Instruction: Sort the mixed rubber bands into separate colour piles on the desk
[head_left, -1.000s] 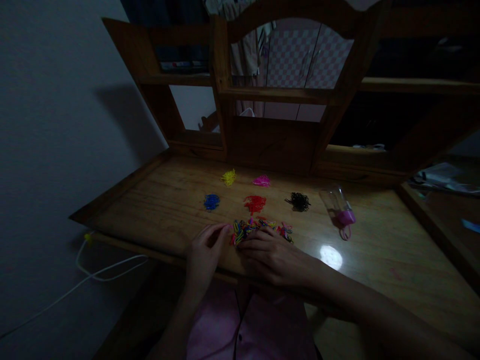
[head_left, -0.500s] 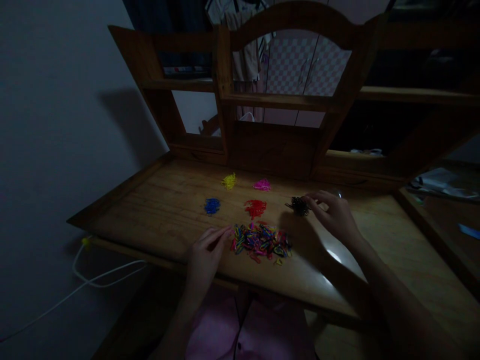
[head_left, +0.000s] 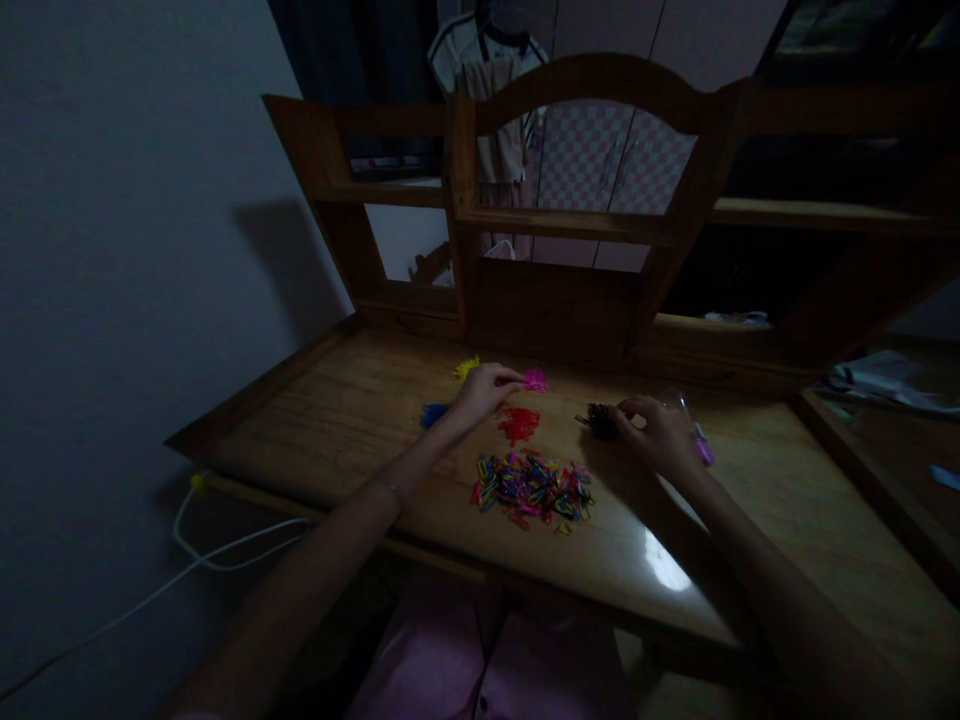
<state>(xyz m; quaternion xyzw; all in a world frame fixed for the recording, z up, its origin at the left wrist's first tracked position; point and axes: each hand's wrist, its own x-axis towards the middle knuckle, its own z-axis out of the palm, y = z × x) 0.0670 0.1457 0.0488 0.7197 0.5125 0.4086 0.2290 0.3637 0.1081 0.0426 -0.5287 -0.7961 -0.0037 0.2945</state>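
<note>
Small thin coloured loops, too small to name surely, lie sorted in piles on a wooden desk. My left hand [head_left: 487, 388] reaches across to the pink pile [head_left: 535, 379], its fingertips pinched at the pile's left edge. At the right, my right hand [head_left: 651, 428] has its thumb and finger closed at the edge of the black pile [head_left: 598, 420]. Whatever either pinch holds is too small to see. A red pile [head_left: 519, 425] lies between the hands, with a larger mixed heap [head_left: 534, 487] nearer me. My left arm partly covers the blue pile [head_left: 432, 414]; the yellow pile [head_left: 466, 367] sits behind.
A wooden shelf unit [head_left: 555, 225] rises along the back of the desk [head_left: 322, 420]. Behind my right hand lies a clear tube-like item with a purple end [head_left: 703, 450]. A white cable [head_left: 225, 550] hangs off the left edge.
My left hand has moved from the left side of the mixed heap forward and right to the pink pile. My right hand stays at the black pile. The view has shifted slightly.
</note>
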